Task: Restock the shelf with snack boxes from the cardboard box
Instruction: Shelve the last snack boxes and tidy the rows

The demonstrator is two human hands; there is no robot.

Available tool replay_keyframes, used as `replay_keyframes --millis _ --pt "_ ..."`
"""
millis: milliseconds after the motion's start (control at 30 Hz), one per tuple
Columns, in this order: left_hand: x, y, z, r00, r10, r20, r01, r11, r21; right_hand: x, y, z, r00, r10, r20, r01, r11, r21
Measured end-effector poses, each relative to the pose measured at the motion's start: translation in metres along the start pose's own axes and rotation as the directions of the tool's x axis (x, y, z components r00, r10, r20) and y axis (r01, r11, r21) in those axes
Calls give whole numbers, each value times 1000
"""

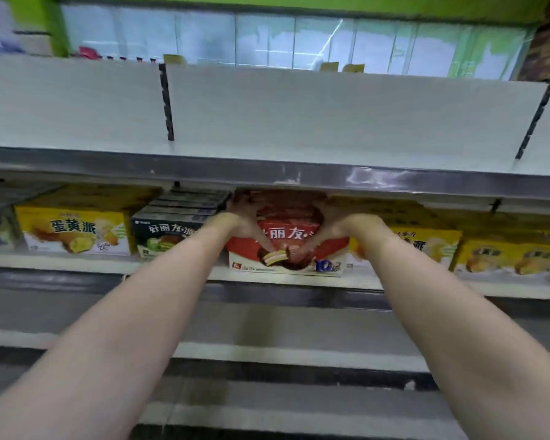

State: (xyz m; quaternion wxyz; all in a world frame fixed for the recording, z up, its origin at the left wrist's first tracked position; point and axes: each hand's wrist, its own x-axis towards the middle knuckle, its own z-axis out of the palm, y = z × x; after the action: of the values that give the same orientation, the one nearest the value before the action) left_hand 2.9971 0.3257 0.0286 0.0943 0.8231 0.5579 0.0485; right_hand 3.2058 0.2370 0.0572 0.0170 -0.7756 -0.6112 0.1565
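Red cardboard snack box with a chocolate pie printed on its front, standing on the white metal shelf at the centre of the frame. Left hand wraps its upper left corner, right hand its upper right corner; fingers of both curl over the top edge and clamp the box (fingertips hidden under the shelf above). Dark green snack box just left of it; yellow egg-yolk pie box further left. Yellow boxes fill the right of the same shelf. Bare white upper shelf spans the upper frame. The view is motion-blurred.
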Motion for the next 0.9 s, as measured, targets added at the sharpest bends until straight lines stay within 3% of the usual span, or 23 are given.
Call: replay_keyframes --millis 200,333,467,633,733,867,900 --pt "0 3 -1 1000 8 -9 -8 1000 19 31 -3 20 969 -182 -169 179 983 -36" --pt "5 -3 5 999 -8 -46 8 1000 17 31 -2 21 982 -147 -121 151 988 23" --pt "6 -5 8 999 -26 -20 26 1000 -17 34 -3 23 972 -131 -197 128 991 -25" --pt "1 -4 5 1000 -4 -12 4 999 -52 28 -7 23 978 -92 -185 87 996 -36" --pt "3 -6 4 1000 1 0 -1 998 -65 31 -5 19 984 -90 -152 98 994 46" --pt "21 -14 10 999 34 30 -26 977 -212 -21 -21 0 999 22 -25 -12 941 337" --pt "21 -14 9 998 52 39 -41 969 -245 -42 -29 -6 997 8 -72 12 962 272"
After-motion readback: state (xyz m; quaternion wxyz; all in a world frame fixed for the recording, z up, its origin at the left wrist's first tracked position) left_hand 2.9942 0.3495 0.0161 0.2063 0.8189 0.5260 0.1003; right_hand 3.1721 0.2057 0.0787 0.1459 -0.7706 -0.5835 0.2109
